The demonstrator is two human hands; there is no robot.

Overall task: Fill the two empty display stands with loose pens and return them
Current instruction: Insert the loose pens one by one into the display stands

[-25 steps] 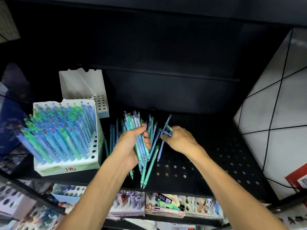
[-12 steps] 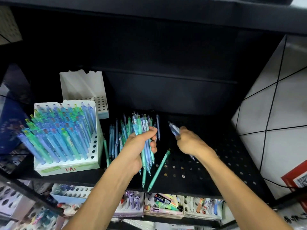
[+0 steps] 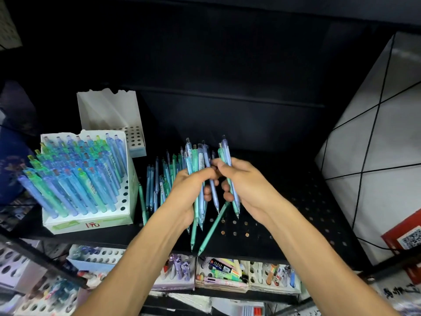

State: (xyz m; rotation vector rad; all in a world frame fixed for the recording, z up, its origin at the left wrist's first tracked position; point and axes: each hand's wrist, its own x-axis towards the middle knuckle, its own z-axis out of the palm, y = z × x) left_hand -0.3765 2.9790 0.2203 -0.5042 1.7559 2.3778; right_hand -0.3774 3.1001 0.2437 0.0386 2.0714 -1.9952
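My left hand grips a bundle of blue and green pens upright over the black shelf. My right hand holds two or three pens right beside that bundle, the fingers of both hands touching. More loose pens lie on the shelf left of my hands, and one green pen lies slanted below them. A white stand full of pens sits at the left. Behind it stands an empty white stand with open holes.
A white tiled wall closes the shelf on the right, with a red label low down. Below the shelf edge sit several stands of mixed stationery. The shelf back is dark.
My right hand picked up pens from the shelf and brought them left to the bundle in my left hand. The left hand lifted its bundle slightly.
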